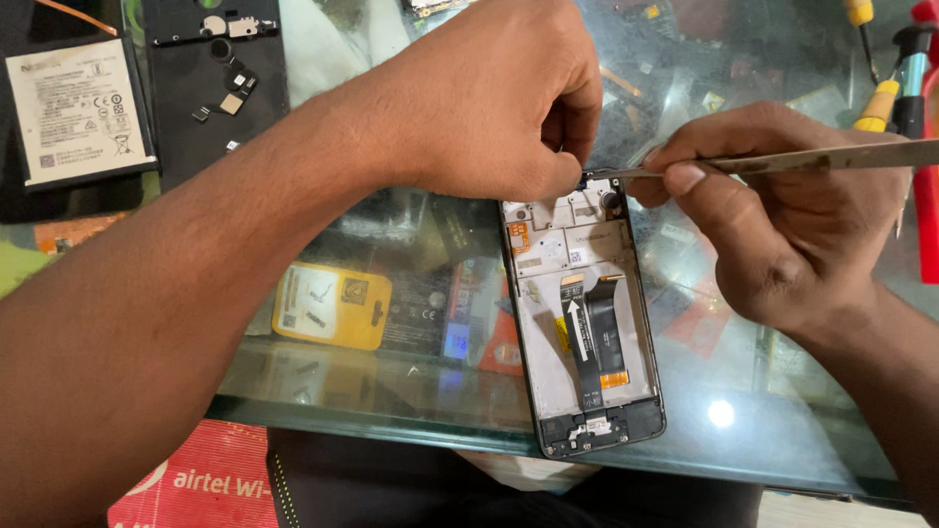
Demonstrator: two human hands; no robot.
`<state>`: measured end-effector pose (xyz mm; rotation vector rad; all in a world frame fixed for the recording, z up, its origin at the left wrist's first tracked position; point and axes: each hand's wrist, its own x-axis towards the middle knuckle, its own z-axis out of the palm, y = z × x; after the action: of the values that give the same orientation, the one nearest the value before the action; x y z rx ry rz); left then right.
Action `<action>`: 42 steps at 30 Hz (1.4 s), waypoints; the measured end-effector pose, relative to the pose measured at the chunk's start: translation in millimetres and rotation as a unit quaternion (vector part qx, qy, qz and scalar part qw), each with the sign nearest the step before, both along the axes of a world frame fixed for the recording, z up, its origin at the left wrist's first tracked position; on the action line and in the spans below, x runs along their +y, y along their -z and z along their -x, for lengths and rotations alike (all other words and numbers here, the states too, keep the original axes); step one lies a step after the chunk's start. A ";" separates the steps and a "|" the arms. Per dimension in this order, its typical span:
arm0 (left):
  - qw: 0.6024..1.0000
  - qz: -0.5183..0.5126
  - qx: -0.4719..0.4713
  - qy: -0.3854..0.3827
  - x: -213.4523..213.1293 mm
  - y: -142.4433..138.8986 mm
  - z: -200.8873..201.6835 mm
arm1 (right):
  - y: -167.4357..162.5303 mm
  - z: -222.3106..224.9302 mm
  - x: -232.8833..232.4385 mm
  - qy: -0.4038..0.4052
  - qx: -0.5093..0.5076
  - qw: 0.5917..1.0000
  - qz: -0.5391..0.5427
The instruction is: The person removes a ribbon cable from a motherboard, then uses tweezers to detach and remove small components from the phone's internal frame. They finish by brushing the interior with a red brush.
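An opened phone (587, 323) lies face down on a glass counter (391, 391), its back removed, with a black flex cable running down its middle. My left hand (499, 98) is curled over the phone's top edge, thumb and forefinger pinched together at the camera corner; whether they hold a small part is hidden. My right hand (782, 215) grips metal tweezers (782, 159), whose tips reach left to the top corner of the phone, just beside my left fingertips.
A white-labelled battery (78, 108) and a black back cover (217, 78) with small loose parts lie at the far left. Screwdrivers with yellow handles (875, 98) sit at the far right. Packaged items show beneath the glass. The counter's front edge runs below the phone.
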<state>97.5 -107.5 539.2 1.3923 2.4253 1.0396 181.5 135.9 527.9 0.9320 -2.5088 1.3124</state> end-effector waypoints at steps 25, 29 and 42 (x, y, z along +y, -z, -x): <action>1.000 -0.012 0.014 0.011 0.2 2.0 0.2 | 0.5 2.2 0.2 0.000 0.020 1.000 0.004; 1.000 -0.007 0.012 0.009 -0.3 3.5 0.7 | 4.1 -0.2 2.3 0.015 -0.031 0.997 0.064; 1.000 0.002 0.028 0.006 1.6 2.3 -2.6 | 1.7 4.7 2.0 -0.009 0.015 1.000 -0.002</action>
<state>100.1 -105.9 536.8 1.4509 2.4535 1.0064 176.8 137.9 526.1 0.9697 -2.4863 1.2894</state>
